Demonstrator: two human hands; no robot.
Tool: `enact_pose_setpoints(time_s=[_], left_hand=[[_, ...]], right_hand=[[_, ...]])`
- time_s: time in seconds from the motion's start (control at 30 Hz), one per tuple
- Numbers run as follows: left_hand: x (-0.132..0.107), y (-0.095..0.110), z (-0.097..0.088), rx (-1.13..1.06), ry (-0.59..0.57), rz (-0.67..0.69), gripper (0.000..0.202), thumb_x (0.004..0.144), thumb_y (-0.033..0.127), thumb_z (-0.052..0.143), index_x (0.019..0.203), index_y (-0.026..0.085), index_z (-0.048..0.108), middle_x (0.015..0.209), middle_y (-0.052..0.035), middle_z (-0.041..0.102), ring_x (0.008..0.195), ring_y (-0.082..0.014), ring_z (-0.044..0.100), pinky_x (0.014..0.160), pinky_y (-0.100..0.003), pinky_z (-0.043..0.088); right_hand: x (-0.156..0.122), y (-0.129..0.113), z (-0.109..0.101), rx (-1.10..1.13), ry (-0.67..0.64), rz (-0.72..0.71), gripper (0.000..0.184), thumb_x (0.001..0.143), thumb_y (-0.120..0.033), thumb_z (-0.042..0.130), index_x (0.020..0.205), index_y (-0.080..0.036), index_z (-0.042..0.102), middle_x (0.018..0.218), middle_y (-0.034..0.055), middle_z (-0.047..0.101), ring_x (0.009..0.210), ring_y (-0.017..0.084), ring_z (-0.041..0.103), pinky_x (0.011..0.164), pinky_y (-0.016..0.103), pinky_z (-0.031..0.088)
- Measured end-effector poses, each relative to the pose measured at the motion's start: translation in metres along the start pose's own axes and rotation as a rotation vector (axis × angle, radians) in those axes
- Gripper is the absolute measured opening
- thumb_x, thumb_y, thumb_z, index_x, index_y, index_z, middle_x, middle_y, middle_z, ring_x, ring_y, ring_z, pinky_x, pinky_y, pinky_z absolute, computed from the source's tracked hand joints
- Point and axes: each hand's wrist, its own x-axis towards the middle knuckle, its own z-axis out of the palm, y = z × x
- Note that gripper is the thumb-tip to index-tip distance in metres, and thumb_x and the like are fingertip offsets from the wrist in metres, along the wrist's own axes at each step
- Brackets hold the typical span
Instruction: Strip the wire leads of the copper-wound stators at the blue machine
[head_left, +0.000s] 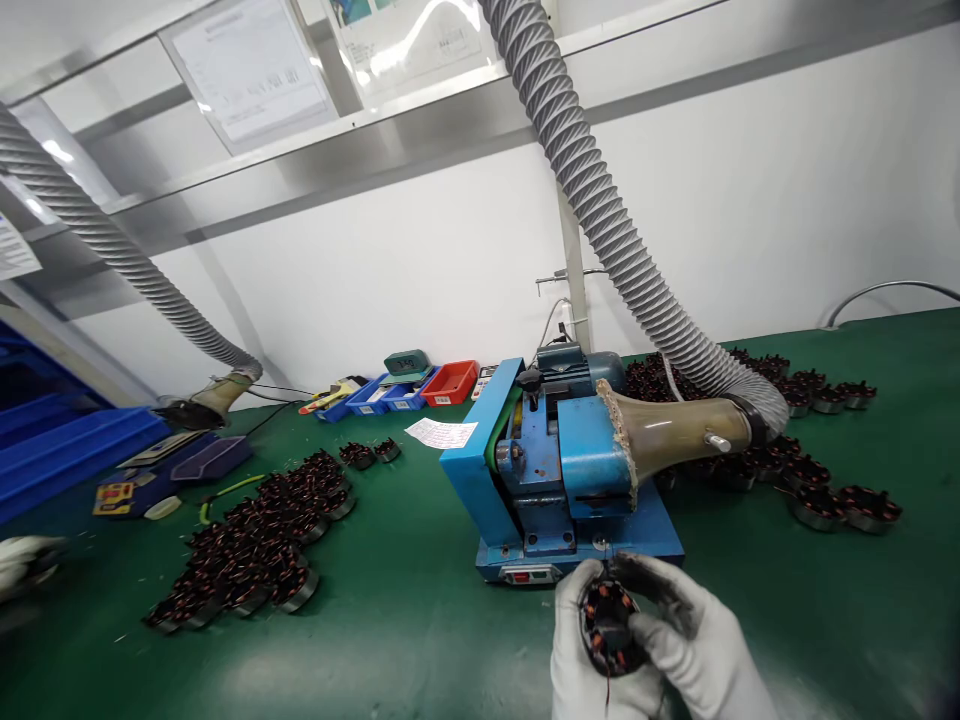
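Observation:
Low in the head view, both hands wear white gloves. My left hand (574, 650) is wrapped around a motor stator (613, 655), a round ring with black insulation and copper windings. Thin wires stick out from its top and bottom. My right hand (697, 630) grips the same stator from the right, its thumb at the ring and its black-stained fingers curled by the upper edge. Just beyond the hands stands a blue belt-driven machine (536, 510) with a red and dark switch on its base.
A grey hose (600, 180) ends in a brown funnel (679, 435) at the machine. Piled stators (262, 540) lie left, and more stators (814, 505) right. Small trays (450, 383) line the wall. At the left edge is another person's blurred gloved hand (26, 570).

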Motion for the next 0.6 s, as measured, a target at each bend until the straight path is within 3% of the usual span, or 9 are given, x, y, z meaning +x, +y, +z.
enact_pose_setpoints(time_s=[0.1,0.3,0.43,0.6], left_hand=[[0.021,-0.003,0.012,-0.066,-0.032,-0.058,0.051,0.056,0.018,0.071,0.106,0.021,0.061,0.099,-0.0085,0.072,0.092,-0.0254,0.067,0.084,-0.034,0.052],[0.052,0.001,0.025,-0.219,-0.145,-0.037,0.039,0.061,0.024,0.067,0.098,0.017,0.058,0.106,-0.0135,0.07,0.098,-0.0234,0.066,0.089,-0.033,0.05],[0.057,0.009,0.027,-0.199,-0.173,-0.055,0.042,0.058,0.02,0.065,0.099,0.016,0.057,0.104,-0.0127,0.07,0.096,-0.0223,0.066,0.087,-0.032,0.051],[0.061,0.011,0.033,-0.217,-0.168,-0.05,0.04,0.057,0.02,0.066,0.095,0.016,0.058,0.102,-0.0131,0.07,0.095,-0.0225,0.066,0.088,-0.031,0.051]], right_hand=[[0.01,0.016,0.011,-0.116,-0.013,-0.025,0.046,0.054,-0.035,0.084,0.095,-0.019,0.074,0.094,0.0101,0.077,0.089,0.03,0.071,0.078,0.037,0.059],[0.038,0.013,0.026,-0.223,0.079,-0.136,0.04,0.066,-0.045,0.074,0.092,-0.015,0.073,0.095,0.013,0.076,0.088,0.031,0.071,0.081,0.041,0.057],[0.04,0.009,0.027,-0.315,0.112,-0.177,0.039,0.065,-0.048,0.073,0.087,-0.015,0.074,0.094,0.0149,0.076,0.088,0.033,0.07,0.082,0.045,0.056],[0.037,-0.001,0.031,-0.236,0.173,-0.124,0.04,0.058,-0.048,0.077,0.083,-0.016,0.074,0.089,0.0133,0.077,0.085,0.032,0.071,0.08,0.042,0.057]])
